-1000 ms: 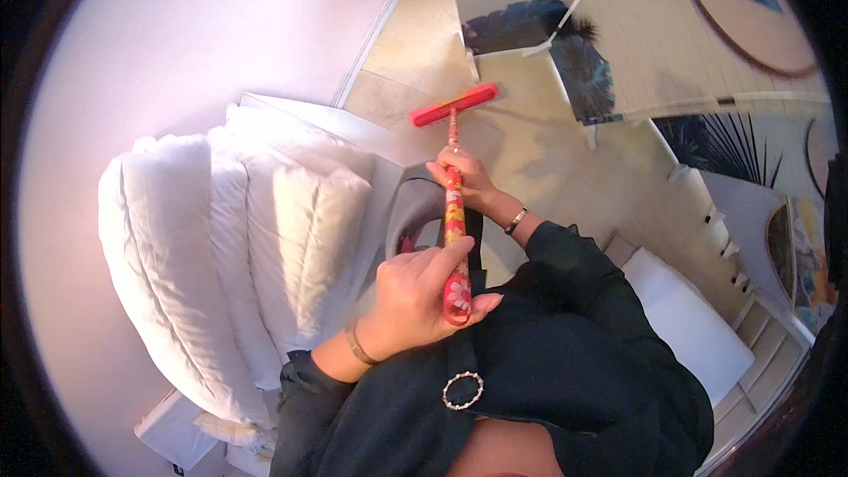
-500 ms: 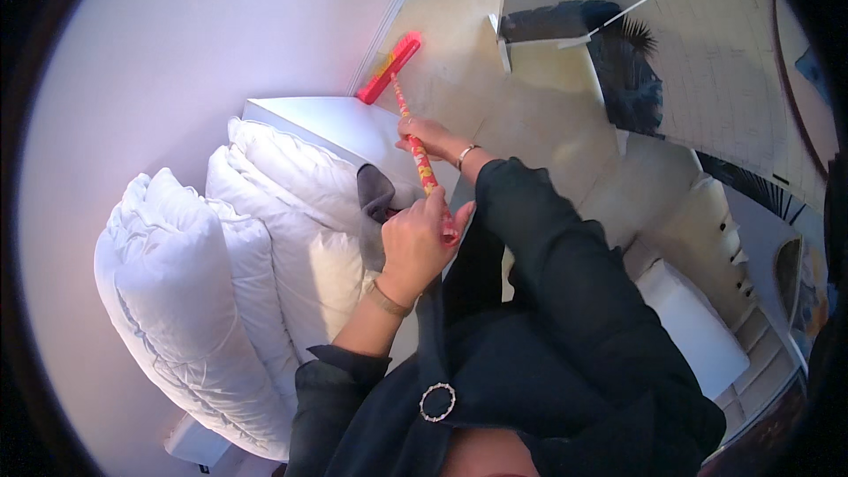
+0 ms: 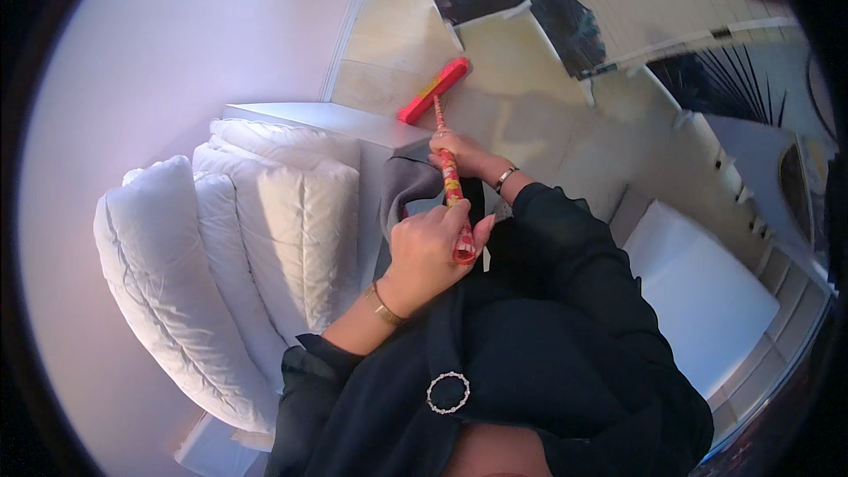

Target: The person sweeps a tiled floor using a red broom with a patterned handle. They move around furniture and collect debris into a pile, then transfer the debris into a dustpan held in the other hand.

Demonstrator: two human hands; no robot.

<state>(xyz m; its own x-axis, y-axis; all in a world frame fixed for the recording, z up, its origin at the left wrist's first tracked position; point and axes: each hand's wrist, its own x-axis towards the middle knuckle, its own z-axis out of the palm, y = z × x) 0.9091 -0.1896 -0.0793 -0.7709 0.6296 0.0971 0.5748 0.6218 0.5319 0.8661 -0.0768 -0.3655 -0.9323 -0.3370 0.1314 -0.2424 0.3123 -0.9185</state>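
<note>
The broom head (image 3: 431, 92) looks like plastic, its handle (image 3: 451, 180) glossy, the quilt (image 3: 283, 221) puckered matt cloth.

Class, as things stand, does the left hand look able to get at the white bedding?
Probably yes, if freed: the left hand grips the broom handle, but the white bedding lies close on its left, with nothing apparently blocking it.

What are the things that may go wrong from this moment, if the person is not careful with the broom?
The broom head appears close to the corner of the white box-shaped furniture, so a swing might bump it. The grey cloth shows beside the floral handle, near the left hand, so the handle might snag it.
</note>
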